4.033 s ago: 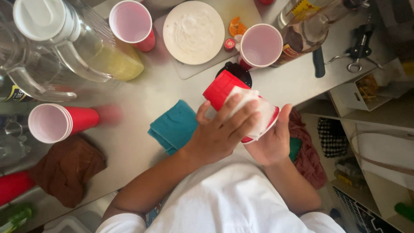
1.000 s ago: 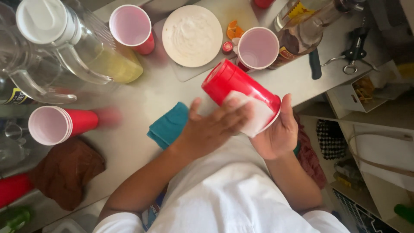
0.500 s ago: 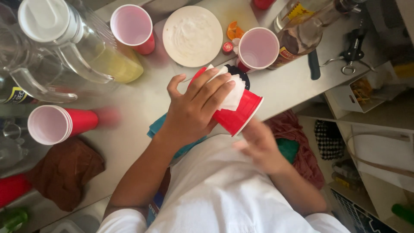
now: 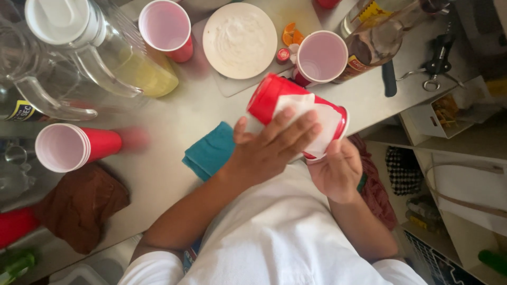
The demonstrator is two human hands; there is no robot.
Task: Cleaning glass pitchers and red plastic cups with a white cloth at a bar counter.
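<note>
A red plastic cup [image 4: 266,96] lies on its side in the air over the counter's front edge, base toward the far left. My left hand [image 4: 272,148] presses a white paper towel [image 4: 317,119] against the cup's side, fingers spread across it. My right hand [image 4: 338,171] cups the cup's open rim end from below. A folded teal cloth [image 4: 211,151] lies on the counter just left of my left wrist.
Three red cups stand about: back left [image 4: 166,29], back right [image 4: 319,57], and left [image 4: 68,146]. A white plate [image 4: 240,39] sits on a board, a clear jug [image 4: 95,63] with yellow liquid at left, a brown cloth [image 4: 82,203] lower left, bottles [image 4: 377,37] at right.
The cup was gripped in my left hand alone half a second ago; now my right hand is back under its rim and the cup has tilted flatter, towel still wrapped on it.
</note>
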